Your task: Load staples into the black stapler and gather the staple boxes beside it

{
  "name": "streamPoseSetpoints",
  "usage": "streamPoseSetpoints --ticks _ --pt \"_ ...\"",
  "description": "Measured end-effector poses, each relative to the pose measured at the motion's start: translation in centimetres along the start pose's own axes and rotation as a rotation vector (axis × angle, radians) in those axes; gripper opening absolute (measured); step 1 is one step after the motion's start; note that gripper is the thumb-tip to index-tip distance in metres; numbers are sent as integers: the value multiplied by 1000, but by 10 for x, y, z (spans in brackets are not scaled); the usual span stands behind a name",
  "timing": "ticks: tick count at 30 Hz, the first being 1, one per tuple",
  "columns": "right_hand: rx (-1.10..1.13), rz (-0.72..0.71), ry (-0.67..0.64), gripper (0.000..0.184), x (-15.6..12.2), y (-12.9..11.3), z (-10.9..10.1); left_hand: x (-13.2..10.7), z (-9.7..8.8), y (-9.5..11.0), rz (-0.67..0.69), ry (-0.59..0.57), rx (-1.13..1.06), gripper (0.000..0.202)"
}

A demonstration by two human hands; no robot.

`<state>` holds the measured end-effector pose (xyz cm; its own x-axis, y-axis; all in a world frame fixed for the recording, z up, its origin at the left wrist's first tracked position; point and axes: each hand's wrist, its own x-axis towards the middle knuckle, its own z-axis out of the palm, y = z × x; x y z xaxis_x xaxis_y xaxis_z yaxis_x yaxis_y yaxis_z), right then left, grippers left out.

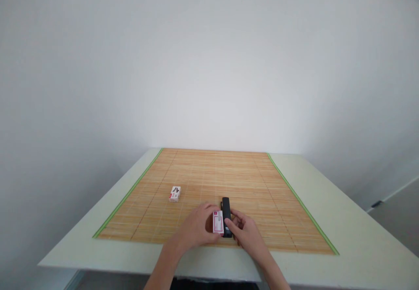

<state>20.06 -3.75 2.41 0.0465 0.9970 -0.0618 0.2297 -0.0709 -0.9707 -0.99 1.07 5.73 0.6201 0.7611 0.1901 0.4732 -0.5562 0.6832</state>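
Observation:
My left hand [199,225] is curled around a small white-and-magenta box [218,223], thumb at its near end and fingers at its far end. Right beside that box lies a black stapler [226,213], its long side pointing away from me. The thumb of my right hand [246,232] rests on the stapler, while the other fingers bend against its right side. Both objects are close together near the front edge of the mat; whether they touch is hard to tell.
A second small box [175,193], white and red with a dark picture, lies farther off to the left. Beneath everything is a bamboo mat [225,168] with green side edging, spread on a pale table [353,242]. A plain wall [209,63] rises behind the table.

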Motion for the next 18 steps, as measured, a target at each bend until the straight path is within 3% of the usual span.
streamPoseSetpoints --ticks 4,12,14,16,18 --pt "37 26 -11 65 -1 0 1 1 1 -9 -27 -24 -68 68" --pt "42 15 -16 65 -1 4 0 -3 16 -8 16 41 -128 61" --pt "43 13 -19 66 0 6 -1 -5 19 -12 21 42 -150 73" --pt "49 21 -17 68 0 7 -1 -9 14 -23 7 77 -157 89" --pt "61 32 -8 72 0 8 -1 -12 -3 -43 -44 210 -115 83"
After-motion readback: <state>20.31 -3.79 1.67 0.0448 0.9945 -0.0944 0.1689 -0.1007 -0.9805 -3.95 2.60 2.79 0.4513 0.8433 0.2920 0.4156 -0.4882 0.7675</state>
